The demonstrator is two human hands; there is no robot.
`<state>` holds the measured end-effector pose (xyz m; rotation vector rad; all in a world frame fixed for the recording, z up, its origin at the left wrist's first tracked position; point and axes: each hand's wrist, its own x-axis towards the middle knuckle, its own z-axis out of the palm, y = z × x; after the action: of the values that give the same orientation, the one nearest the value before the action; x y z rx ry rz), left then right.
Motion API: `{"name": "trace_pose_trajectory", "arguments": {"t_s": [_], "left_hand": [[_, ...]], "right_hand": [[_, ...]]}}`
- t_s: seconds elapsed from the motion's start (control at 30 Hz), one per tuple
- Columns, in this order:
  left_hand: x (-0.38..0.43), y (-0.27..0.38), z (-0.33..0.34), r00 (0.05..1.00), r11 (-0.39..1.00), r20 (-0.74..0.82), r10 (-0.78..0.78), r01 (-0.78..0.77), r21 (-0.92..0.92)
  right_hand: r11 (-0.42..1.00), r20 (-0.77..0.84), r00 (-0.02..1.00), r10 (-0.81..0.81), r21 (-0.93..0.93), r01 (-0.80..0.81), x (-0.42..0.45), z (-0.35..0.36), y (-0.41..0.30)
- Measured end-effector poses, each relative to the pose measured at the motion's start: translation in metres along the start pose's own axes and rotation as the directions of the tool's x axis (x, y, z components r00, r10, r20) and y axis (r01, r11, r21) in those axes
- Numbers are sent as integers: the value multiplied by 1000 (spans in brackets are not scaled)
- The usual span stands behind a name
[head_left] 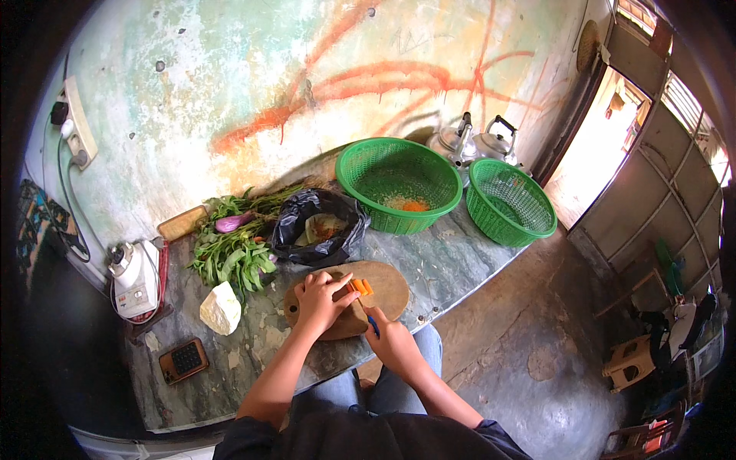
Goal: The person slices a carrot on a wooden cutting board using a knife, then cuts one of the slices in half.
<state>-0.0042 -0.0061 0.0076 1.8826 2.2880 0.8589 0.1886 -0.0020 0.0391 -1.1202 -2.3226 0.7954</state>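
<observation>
An oval wooden cutting board [391,287] lies near the table's front edge. On it are several orange carrot pieces [362,286], side by side. My left hand [323,302] rests over the board with its fingertips against the carrot pieces. My right hand [394,345] grips the blue handle of a knife [374,325]. The knife's blade points toward the carrot and my left fingers, which partly hide it. A black plastic bag [293,221] stands just behind the board, its mouth spread around what look like peelings.
Behind stand a green plastic basket [397,224] holding shredded orange and pale bits, a smaller green basket [512,230] and two metal kettles [454,144]. To the left are leafy greens [230,261], a purple eggplant [233,222], a pale cabbage chunk [221,309], a phone [184,360] and a blender base [135,282].
</observation>
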Motion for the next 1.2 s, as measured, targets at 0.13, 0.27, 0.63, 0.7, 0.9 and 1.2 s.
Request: {"name": "trace_pose_trajectory", "arguments": {"t_s": [0.13, 0.27, 0.63, 0.7, 0.9, 1.2], "left_hand": [[-2, 2, -4, 1000, 1000, 18, -9, 9, -5], [-4, -5, 0, 999, 999, -22, 40, -40, 19], [-4, -6, 7, 993, 995, -89, 82, -77, 66], [-5, -7, 9, 991, 994, -100, 93, -86, 74], [-4, -9, 12, 991, 992, -97, 93, -85, 89], [-4, -6, 9, 996, 994, -52, 78, -74, 75]], "right_hand": [[1000, 7, 1000, 14, 5, -14, 0, -1, -1], [999, 7, 1000, 30, 33, -30, 0, -1, -1], [998, -39, 999, -7, 69, 10, 1, -1, 2], [997, -49, 999, -20, 79, 23, 1, 0, 3], [998, -51, 999, -10, 67, 13, 1, 2, 2], [999, -31, 999, 14, 32, -13, 2, 1, 0]]}}
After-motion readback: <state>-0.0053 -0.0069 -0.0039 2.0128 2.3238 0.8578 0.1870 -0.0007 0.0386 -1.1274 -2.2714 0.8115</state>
